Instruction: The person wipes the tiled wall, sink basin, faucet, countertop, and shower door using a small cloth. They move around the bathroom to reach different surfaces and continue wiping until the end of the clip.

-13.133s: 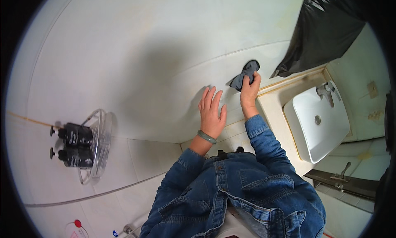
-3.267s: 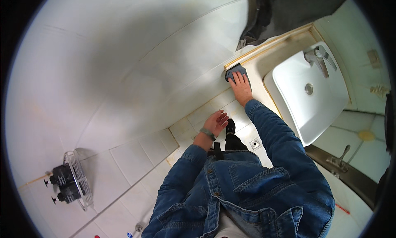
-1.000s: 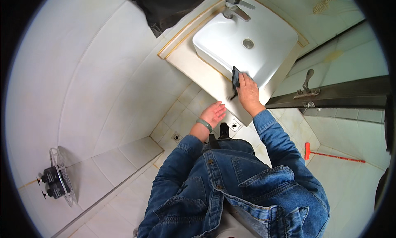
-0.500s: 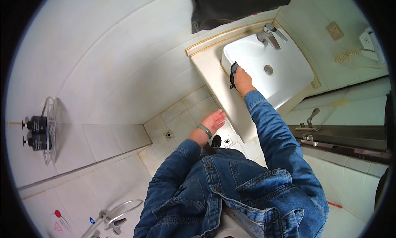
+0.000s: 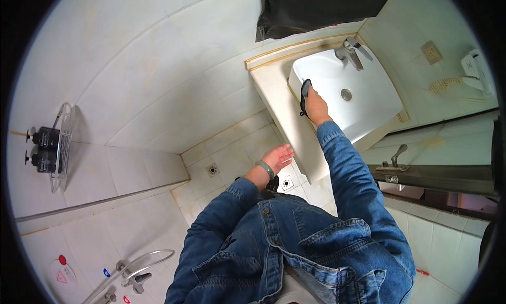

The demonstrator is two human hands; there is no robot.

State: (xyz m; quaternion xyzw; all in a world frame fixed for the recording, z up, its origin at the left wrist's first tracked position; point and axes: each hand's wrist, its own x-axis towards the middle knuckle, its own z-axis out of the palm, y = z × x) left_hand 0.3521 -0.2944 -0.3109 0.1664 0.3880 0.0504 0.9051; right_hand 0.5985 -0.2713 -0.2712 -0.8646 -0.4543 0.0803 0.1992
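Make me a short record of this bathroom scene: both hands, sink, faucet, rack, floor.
Right hand: grips a dark grey and black cloth at the rim of the white rectangular basin
Left hand: open, near the edge of the cream countertop
Sink: basin on countertop
Faucet: silver metal lever faucet
Rack: silver wire rack with two black pump bottles
Floor: two square drains

A single head-worn fisheye, the left of a side-by-side pair, looked steeply down over the person's denim jacket (image 5: 316, 227), close to it, taking in the basin (image 5: 366, 111) to the right and the wire rack (image 5: 64, 151) near the left rim.
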